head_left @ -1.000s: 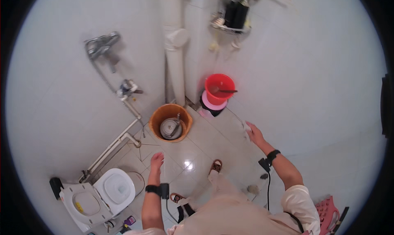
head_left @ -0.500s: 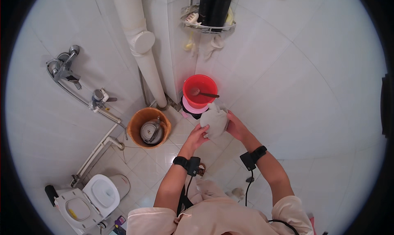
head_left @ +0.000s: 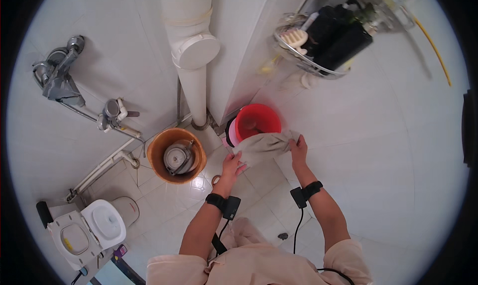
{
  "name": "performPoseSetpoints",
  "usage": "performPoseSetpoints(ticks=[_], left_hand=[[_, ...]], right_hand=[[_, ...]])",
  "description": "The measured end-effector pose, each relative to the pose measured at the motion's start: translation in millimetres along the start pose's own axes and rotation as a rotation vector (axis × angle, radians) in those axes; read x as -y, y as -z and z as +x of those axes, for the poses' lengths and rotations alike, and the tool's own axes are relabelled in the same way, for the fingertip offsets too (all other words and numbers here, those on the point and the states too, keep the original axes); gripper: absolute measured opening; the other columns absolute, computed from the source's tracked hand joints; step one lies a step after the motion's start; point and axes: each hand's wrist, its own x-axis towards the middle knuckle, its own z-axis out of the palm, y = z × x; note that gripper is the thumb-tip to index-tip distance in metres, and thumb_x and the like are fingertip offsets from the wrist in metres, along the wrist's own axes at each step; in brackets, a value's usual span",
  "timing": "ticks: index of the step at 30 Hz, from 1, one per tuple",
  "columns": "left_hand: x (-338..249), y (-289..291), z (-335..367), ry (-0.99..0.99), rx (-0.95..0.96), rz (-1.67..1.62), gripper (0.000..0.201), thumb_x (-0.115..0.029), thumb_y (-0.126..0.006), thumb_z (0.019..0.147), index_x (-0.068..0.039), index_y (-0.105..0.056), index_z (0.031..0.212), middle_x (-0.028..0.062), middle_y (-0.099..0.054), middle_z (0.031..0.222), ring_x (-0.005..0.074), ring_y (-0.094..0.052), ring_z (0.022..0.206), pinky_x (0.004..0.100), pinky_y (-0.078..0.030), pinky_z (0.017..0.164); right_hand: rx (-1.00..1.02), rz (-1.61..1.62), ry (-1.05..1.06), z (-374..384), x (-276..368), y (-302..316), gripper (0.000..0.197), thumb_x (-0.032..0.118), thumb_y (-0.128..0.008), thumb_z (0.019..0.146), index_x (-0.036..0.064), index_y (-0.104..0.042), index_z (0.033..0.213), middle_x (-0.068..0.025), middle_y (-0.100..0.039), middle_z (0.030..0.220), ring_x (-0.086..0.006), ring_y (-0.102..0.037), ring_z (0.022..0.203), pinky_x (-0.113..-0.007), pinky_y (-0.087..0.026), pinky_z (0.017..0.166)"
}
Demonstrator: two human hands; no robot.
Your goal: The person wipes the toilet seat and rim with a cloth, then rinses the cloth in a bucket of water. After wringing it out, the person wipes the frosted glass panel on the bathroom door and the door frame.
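Down in the corner of this white room, we stand over a tiled floor (head_left: 160, 205), by a fat white pipe (head_left: 193, 95) that goes up near the wall (head_left: 358, 155). To our left sits a toilet (head_left: 119, 222) with its seat tipped back. Next in size is a brown tub (head_left: 156, 148), open at the top. It has a silver pot with a handle (head_left: 175, 158) inside, maybe a kettle. Up high on the right, a wire shelf (head_left: 311, 68) holds dark bottles (head_left: 348, 46) and a pale thing like a brush (head_left: 295, 38), all a bit blurry.

The red bucket (head_left: 273, 116) is smaller than the tub. Something dark shows in it, but we cannot tell what, because our grey cloth (head_left: 261, 150) hides part of the inside. A pink and black thing (head_left: 231, 133) peeks out by the bucket.

The cloth is up in the air between our two hands, in front of the bucket's near side; we cannot tell if it touches the rim. It is picked up and pulled out sideways, so we think that bit is done. Folds run across it, so it is not flat yet, and we have not let it go.

Our left hand (head_left: 230, 166) has its fingers pinched on the left end. Our right hand (head_left: 299, 149) has its fingers pinched on the right end.
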Motion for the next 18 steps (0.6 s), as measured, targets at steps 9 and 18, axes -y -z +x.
performPoseSetpoints(ticks=[9, 18], left_hand=[[-8.5, -2.8, 56.2, 0.047, -0.091, 0.075, 0.026, -0.017, -0.058, 0.091, -0.011, -0.049, 0.115, 0.0032, -0.054, 0.107, 0.0209, -0.058, 0.094, 0.0382, -0.052, 0.082], [2.1, 31.0, 73.8, 0.0, -0.096, 0.159, 0.027, -0.021, -0.064, 0.088, -0.014, -0.058, 0.113, -0.0011, -0.058, 0.103, 0.0119, -0.055, 0.09, 0.0316, -0.048, 0.077]], right_hand=[[0.447, -0.301, 0.088, 65.7, -50.1, -30.1, 0.03, 0.007, -0.062, 0.086, 0.0018, -0.058, 0.115, -0.0036, -0.063, 0.103, -0.0115, -0.058, 0.098, -0.026, -0.048, 0.082], [0.453, -0.8, 0.15, 70.4, -140.9, -25.2, 0.026, 0.011, -0.067, 0.076, 0.0085, -0.06, 0.101, -0.0134, -0.061, 0.101, -0.0302, -0.063, 0.091, -0.042, -0.052, 0.075]])
